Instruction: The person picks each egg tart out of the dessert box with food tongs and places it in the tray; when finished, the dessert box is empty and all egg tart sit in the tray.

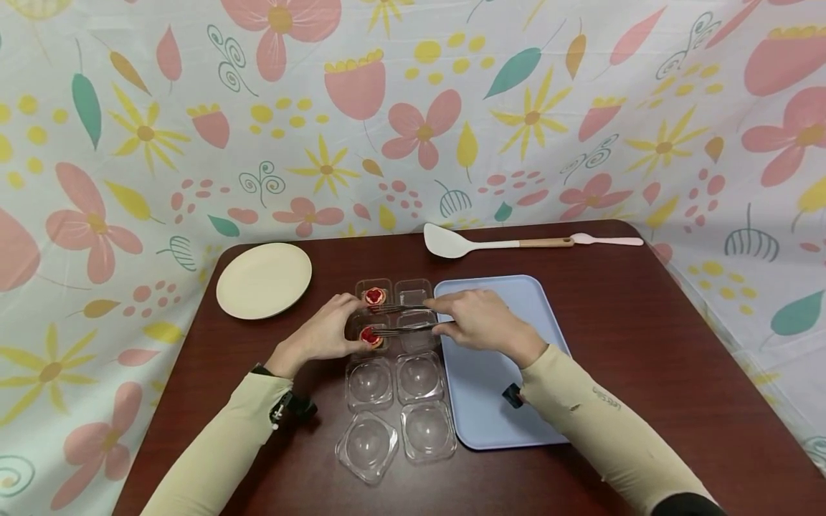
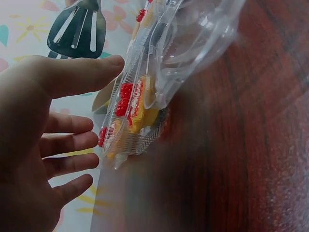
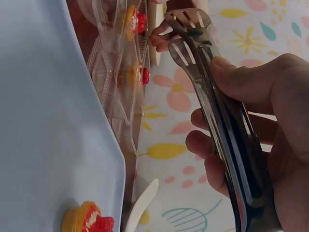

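My right hand (image 1: 485,326) grips metal tongs (image 3: 227,140) with slotted ends, their arms spread apart over a clear plastic container (image 1: 413,290). The tong ends reach left to the container's left compartments. Two small tarts with red fruit tops sit in those compartments, a back tart (image 1: 375,296) and a front tart (image 1: 369,335). Beside the container's left edge is my left hand (image 1: 325,331), its thumb and forefinger stretched along the rim and the other fingers loosely extended. The container's domed lid (image 1: 429,430) lies folded open toward me. Another tart (image 3: 87,217) stands on the blue tray, hidden in the head view.
The blue tray (image 1: 490,408) lies right of the container, under my right forearm. A cream plate (image 1: 264,279) is at the back left. Along the back edge lie a white spatula (image 1: 445,242) with a wooden handle and a small pale spreader (image 1: 606,239). A patterned cloth hangs behind the table.
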Demonstrator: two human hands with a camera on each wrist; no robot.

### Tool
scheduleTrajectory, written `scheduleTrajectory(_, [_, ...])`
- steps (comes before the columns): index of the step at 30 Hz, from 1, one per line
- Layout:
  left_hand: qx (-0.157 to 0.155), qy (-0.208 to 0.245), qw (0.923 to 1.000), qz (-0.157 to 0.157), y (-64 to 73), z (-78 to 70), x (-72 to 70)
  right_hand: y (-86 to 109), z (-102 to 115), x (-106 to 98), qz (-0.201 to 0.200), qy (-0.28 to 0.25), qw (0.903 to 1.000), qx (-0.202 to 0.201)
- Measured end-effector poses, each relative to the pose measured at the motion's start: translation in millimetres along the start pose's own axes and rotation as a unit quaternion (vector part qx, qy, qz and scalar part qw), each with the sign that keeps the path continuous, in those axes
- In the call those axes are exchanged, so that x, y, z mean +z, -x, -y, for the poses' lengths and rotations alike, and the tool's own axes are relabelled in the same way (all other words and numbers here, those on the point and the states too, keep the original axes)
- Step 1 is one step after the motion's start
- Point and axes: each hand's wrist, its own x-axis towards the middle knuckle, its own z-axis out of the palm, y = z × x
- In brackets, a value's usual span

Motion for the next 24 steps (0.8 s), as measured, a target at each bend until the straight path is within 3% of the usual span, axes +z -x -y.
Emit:
scheduleTrajectory(16, [-0.011,-0.004,0.9999,0.006,5.2,3.3,5.6,-8.7,6,14,0.041,0.003,0.9991,-0.004])
scheduleTrajectory(24, [-0.020,-0.008,0.9997,0.004,5.1,4.7,7.3,-11.4,8,21,0.042,0.015,0.9990,-0.008])
